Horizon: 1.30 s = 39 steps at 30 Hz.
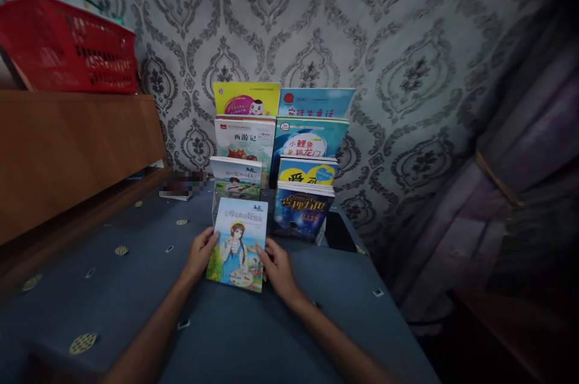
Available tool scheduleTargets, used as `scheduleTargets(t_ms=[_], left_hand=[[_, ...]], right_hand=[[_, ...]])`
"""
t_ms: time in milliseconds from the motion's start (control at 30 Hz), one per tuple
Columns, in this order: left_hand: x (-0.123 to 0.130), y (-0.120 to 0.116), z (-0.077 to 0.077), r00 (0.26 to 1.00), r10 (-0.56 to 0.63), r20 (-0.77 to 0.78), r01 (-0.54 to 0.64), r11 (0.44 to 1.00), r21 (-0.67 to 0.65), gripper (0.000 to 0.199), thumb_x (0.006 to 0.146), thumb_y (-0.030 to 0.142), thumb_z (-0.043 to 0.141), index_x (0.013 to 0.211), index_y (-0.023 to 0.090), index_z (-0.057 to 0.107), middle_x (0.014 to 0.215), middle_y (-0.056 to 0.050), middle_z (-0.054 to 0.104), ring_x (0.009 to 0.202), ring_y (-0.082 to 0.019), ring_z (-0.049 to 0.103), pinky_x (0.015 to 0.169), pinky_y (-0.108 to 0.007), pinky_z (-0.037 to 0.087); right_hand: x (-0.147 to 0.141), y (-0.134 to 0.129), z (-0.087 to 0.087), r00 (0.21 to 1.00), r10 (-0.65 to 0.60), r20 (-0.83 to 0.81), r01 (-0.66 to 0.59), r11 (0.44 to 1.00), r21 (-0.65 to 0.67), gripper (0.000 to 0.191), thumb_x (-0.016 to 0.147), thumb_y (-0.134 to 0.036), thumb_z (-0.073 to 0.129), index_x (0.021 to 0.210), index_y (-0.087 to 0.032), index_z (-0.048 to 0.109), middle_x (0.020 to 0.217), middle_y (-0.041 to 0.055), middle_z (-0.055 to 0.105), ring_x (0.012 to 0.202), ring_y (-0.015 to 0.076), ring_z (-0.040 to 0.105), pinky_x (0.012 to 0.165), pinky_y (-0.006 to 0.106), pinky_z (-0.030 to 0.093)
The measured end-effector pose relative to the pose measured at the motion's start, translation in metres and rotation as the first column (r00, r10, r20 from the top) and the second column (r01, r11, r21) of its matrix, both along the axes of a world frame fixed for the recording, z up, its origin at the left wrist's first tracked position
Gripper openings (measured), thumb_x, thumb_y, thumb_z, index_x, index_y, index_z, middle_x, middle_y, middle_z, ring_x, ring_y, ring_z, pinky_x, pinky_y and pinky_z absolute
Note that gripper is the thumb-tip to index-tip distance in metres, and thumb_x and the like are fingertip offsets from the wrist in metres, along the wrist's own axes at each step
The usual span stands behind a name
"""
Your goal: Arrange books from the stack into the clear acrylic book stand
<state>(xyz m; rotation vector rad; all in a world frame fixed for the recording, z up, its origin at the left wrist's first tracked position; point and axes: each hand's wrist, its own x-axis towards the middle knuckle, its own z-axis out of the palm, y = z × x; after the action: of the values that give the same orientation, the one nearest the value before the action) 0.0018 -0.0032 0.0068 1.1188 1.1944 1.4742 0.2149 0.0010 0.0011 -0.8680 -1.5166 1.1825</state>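
Note:
A paperback book (239,239) with a girl in a blue dress on its cover is held upright, leaning slightly back. My left hand (201,254) grips its left edge, and my right hand (279,269) grips the right edge, thumbs on the cover. Just behind it stands a book with a guitar player (236,178). Further back in that column are a white-topped book (246,138) and a yellow book (247,96). The right column has a dark blue book (302,214), a yellow-and-blue book (307,171), a carp-story book (311,137) and a light blue book (316,100). Their support is mostly hidden.
Blue patterned cloth (136,293) covers the surface. A dark flat object (339,232) lies right of the books; a blurred printed item (181,185) lies back left. A red basket (67,40) sits on a wooden cabinet (76,155). A curtain (493,191) hangs right.

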Motion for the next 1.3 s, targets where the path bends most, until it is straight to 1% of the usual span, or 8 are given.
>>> scheduleTargets(t_ms=[133, 300, 533, 667, 800, 933, 1100, 1300], left_hand=[[-0.007, 0.006, -0.003, 0.998, 0.064, 0.019, -0.064, 0.998, 0.006, 0.066, 0.060, 0.069, 0.080, 0.093, 0.013, 0.069, 0.084, -0.005, 0.075, 0.076, -0.021, 0.067, 0.069, -0.028, 0.051], [-0.016, 0.020, -0.002, 0.993, 0.111, 0.037, -0.113, 0.992, 0.059, 0.066, 0.060, 0.069, 0.081, 0.093, 0.013, 0.070, 0.079, -0.004, 0.074, 0.074, -0.021, 0.067, 0.065, -0.027, 0.051], [-0.027, 0.037, 0.009, 0.990, 0.137, 0.030, -0.139, 0.985, 0.106, 0.063, 0.061, 0.067, 0.080, 0.094, 0.015, 0.070, 0.076, -0.001, 0.073, 0.067, -0.018, 0.066, 0.061, -0.025, 0.049], [-0.027, 0.042, 0.016, 0.992, 0.124, 0.032, -0.127, 0.983, 0.134, 0.061, 0.061, 0.067, 0.080, 0.091, 0.015, 0.070, 0.075, -0.002, 0.073, 0.065, -0.018, 0.065, 0.061, -0.026, 0.050], [-0.025, 0.047, 0.023, 0.991, 0.129, 0.036, -0.134, 0.977, 0.168, 0.058, 0.061, 0.067, 0.080, 0.088, 0.016, 0.070, 0.076, -0.002, 0.072, 0.064, -0.017, 0.064, 0.061, -0.026, 0.050], [-0.024, 0.055, 0.030, 0.989, 0.145, 0.041, -0.150, 0.968, 0.201, 0.056, 0.062, 0.066, 0.080, 0.088, 0.016, 0.070, 0.079, -0.002, 0.073, 0.067, -0.017, 0.065, 0.062, -0.026, 0.050], [-0.026, 0.068, 0.038, 0.990, 0.135, 0.036, -0.140, 0.963, 0.232, 0.056, 0.062, 0.065, 0.080, 0.087, 0.017, 0.069, 0.074, -0.001, 0.071, 0.065, -0.017, 0.063, 0.062, -0.026, 0.050], [-0.027, 0.081, 0.049, 0.995, 0.101, 0.002, -0.098, 0.957, 0.273, 0.052, 0.066, 0.064, 0.076, 0.089, 0.018, 0.067, 0.073, 0.000, 0.069, 0.065, -0.018, 0.064, 0.061, -0.028, 0.051]], right_hand=[[-0.011, 0.010, 0.000, 1.000, -0.018, -0.019, 0.018, 1.000, 0.017, 0.041, 0.083, -0.061, 0.066, 0.087, -0.020, 0.065, 0.066, 0.0006, 0.065, 0.054, 0.0149, 0.057, 0.043, 0.022, 0.043], [-0.023, 0.023, 0.006, 1.000, -0.013, -0.027, 0.014, 0.999, 0.035, 0.037, 0.086, -0.056, 0.063, 0.088, -0.020, 0.065, 0.065, 0.0002, 0.064, 0.052, 0.0142, 0.056, 0.045, 0.022, 0.043], [-0.034, 0.039, 0.017, 0.996, -0.009, -0.086, 0.014, 0.998, 0.057, 0.035, 0.083, -0.054, 0.063, 0.086, -0.019, 0.065, 0.059, -0.0030, 0.059, 0.045, 0.0107, 0.046, 0.041, 0.021, 0.038], [-0.035, 0.045, 0.022, 0.993, -0.026, -0.116, 0.035, 0.997, 0.074, 0.035, 0.081, -0.054, 0.064, 0.084, -0.019, 0.064, 0.061, -0.0025, 0.060, 0.043, 0.0093, 0.042, 0.039, 0.020, 0.035], [-0.035, 0.049, 0.029, 0.993, -0.047, -0.109, 0.055, 0.995, 0.080, 0.037, 0.080, -0.057, 0.066, 0.084, -0.020, 0.065, 0.058, -0.0027, 0.059, 0.042, 0.0098, 0.041, 0.038, 0.021, 0.034], [-0.034, 0.054, 0.038, 0.992, -0.063, -0.107, 0.073, 0.993, 0.098, 0.038, 0.080, -0.058, 0.066, 0.082, -0.020, 0.065, 0.056, -0.0027, 0.057, 0.046, 0.0127, 0.047, 0.042, 0.022, 0.038], [-0.035, 0.063, 0.050, 0.992, -0.076, -0.096, 0.088, 0.987, 0.134, 0.037, 0.081, -0.057, 0.065, 0.080, -0.020, 0.062, 0.056, -0.0027, 0.056, 0.053, 0.0153, 0.054, 0.046, 0.023, 0.040], [-0.032, 0.075, 0.065, 0.996, -0.066, -0.057, 0.075, 0.982, 0.174, 0.033, 0.081, -0.054, 0.062, 0.080, -0.021, 0.060, 0.059, -0.0019, 0.058, 0.053, 0.0150, 0.053, 0.045, 0.023, 0.038]])
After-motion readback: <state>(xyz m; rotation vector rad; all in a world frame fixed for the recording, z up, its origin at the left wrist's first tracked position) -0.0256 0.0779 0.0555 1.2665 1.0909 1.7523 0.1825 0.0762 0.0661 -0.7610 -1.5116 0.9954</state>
